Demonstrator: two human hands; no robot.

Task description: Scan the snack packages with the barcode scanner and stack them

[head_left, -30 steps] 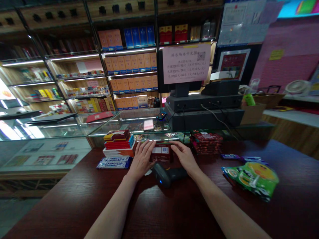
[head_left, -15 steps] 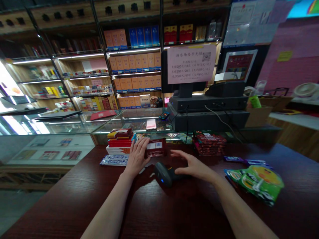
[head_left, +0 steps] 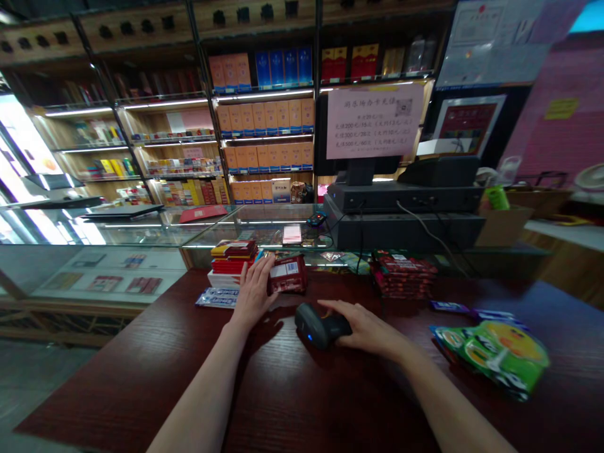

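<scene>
Closer to the black, pistol-shaped plastic scanner (head_left: 313,327) since the earlier head view, the right hand (head_left: 372,330) now curves around its handle, within grasping reach; whether it grips is unclear. Nearer the red-and-yellow stack of flat packs (head_left: 231,263) lies the dark-red, glossy packet (head_left: 296,280) on the counter, the left hand (head_left: 253,294) open, fingers stretched forward at its left edge.

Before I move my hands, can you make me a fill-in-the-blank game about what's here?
1. Your ____ hand touches a dark red packet.
2. The scanner by your other hand shows a small ____ light.
3. The bag with a yellow picture is mostly ____.
4. Down the paper sign, the lines show 200, then 300, then ____.

Missing words: left; blue; green; 500.
</scene>
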